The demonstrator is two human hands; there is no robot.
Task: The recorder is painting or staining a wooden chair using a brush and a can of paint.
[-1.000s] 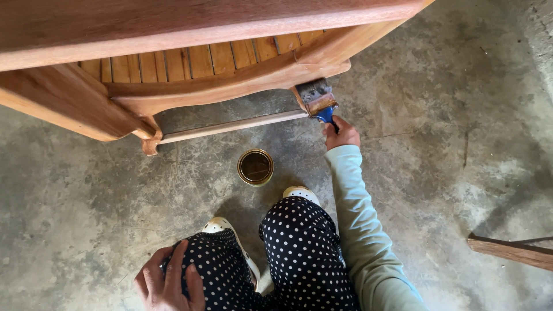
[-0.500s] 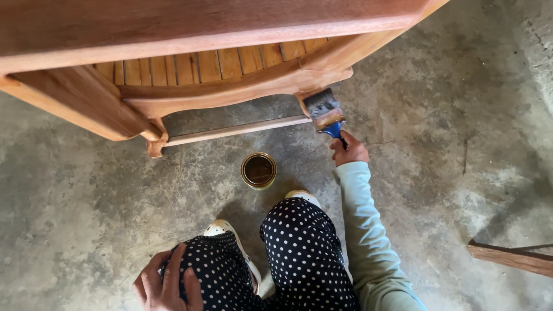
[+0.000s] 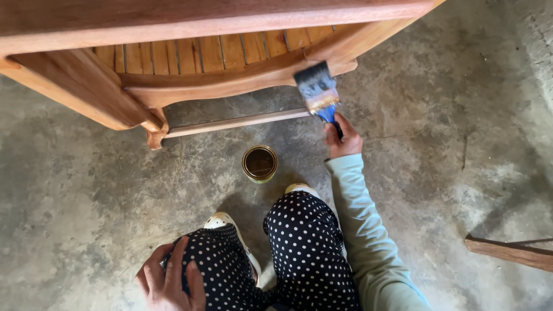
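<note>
My right hand (image 3: pixel 342 138) grips the blue handle of a wide paintbrush (image 3: pixel 317 90), whose dark bristles touch the curved lower rail of a reddish wooden chair (image 3: pixel 219 83). The chair has a slatted seat and a thin stretcher bar (image 3: pixel 236 122) close to the floor. A small open tin of brown varnish (image 3: pixel 260 163) stands on the concrete just left of my right hand. My left hand (image 3: pixel 167 279) rests on my left knee, on black trousers with white dots, fingers spread and holding nothing.
Rough grey concrete floor (image 3: pixel 449 144) lies all around. My two white shoes (image 3: pixel 222 222) are planted behind the tin. A loose wooden piece (image 3: pixel 510 252) lies on the floor at the right edge.
My right hand has stayed at the chair's lower rail with the brush, shifting slightly along it. My left hand remains on my knee.
</note>
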